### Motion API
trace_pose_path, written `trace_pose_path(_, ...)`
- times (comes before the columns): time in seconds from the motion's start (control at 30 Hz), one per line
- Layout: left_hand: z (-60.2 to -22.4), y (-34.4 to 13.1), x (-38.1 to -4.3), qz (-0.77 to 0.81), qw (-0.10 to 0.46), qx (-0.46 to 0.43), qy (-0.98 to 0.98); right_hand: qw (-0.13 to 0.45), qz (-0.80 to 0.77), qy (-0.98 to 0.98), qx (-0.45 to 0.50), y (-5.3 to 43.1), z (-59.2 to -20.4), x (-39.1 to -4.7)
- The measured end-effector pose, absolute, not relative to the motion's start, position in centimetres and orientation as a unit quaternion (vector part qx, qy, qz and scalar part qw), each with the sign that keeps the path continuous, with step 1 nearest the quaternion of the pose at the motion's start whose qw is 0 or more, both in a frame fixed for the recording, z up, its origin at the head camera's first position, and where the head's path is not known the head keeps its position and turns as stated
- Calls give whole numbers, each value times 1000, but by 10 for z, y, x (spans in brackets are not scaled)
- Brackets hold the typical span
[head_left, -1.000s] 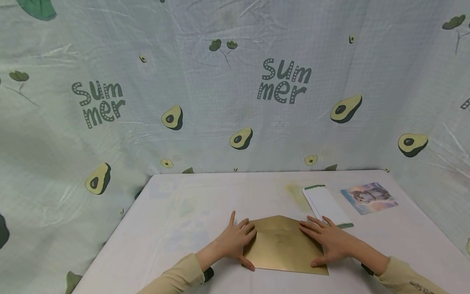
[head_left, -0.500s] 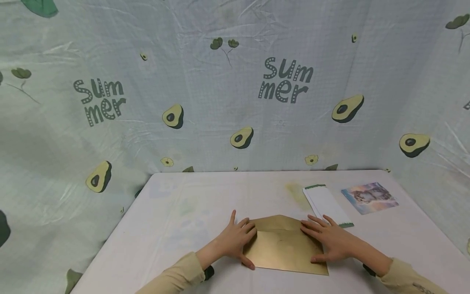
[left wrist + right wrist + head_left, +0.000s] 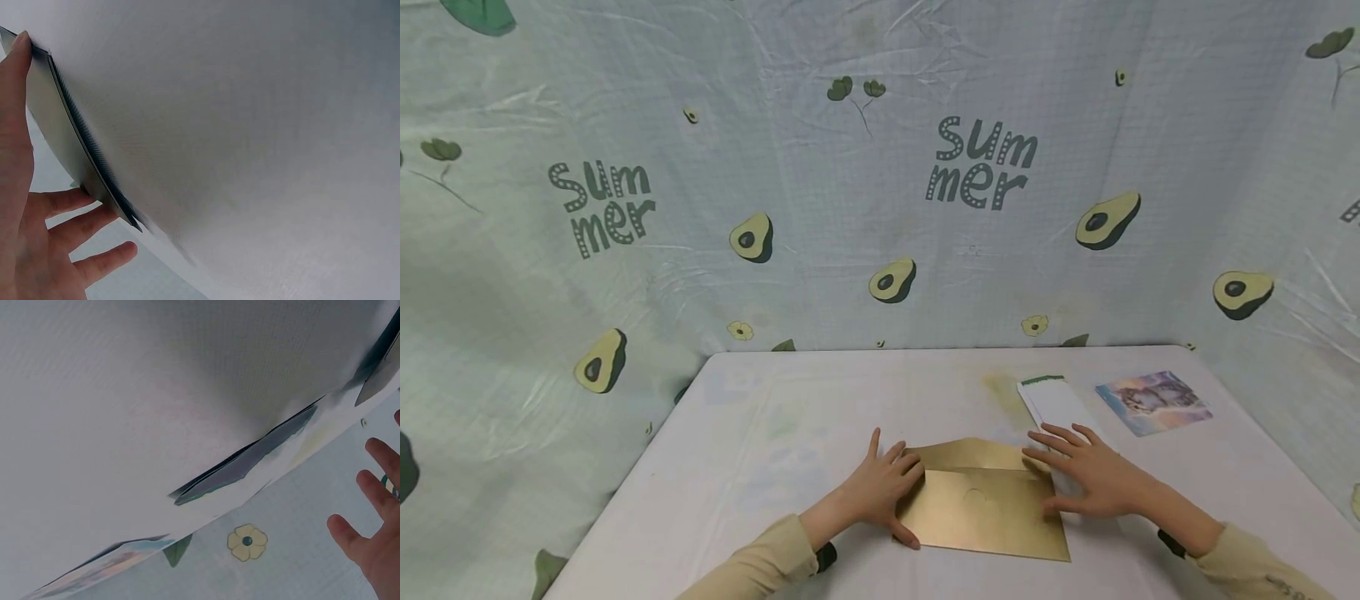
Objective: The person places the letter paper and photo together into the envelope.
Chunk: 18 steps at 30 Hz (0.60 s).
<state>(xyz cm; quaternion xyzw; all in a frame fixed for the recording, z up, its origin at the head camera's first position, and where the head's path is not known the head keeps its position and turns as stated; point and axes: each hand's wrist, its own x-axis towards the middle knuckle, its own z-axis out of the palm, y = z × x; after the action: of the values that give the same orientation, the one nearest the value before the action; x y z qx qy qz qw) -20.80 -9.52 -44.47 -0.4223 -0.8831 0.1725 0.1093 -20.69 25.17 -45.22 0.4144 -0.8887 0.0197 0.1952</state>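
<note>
A gold envelope (image 3: 988, 512) lies on the table in the head view, its pointed flap unfolded toward the back. My left hand (image 3: 878, 490) rests along its left side, thumb at the front left corner and fingers spread near the flap. In the left wrist view, that thumb and the fingertips touch the edge of the envelope (image 3: 59, 128). My right hand (image 3: 1101, 482) hovers at the right side of the envelope, fingers spread and holding nothing. In the right wrist view, the fingers of the right hand (image 3: 378, 540) are extended, well apart from the white sheet.
Behind the right hand lies a white sheet with green ends (image 3: 1056, 400), partly covered by that hand. Farther right is a colourful picture card (image 3: 1153, 403) with an animal on it. A printed avocado cloth (image 3: 820, 167) hangs behind the white table (image 3: 760, 467).
My right hand has lifted from the envelope's right side and shifted slightly right and back. The left hand stays in place, and the envelope has hardly moved.
</note>
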Motion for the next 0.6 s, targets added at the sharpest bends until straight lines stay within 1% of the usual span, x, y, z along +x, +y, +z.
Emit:
trace_pose_path(0.17,-444,-96,-208,181,108,-420,-883,216,8,-890,402,261,-448,-214)
trace_pose_path(0.3,-445,-97,-208,179,122,-425,-879,226,7,-895,384,273,-448,-221)
trace_pose_path(0.43,-447,-97,-208,179,130,-428,-876,200,26,-919,339,287,-446,-228)
trace_pose_path(0.53,-448,-97,-208,183,137,-429,-874,170,35,-944,282,298,-444,-234)
trace_pose_path(0.6,-448,-96,-208,189,142,-429,-872,162,33,-955,245,307,-443,-238)
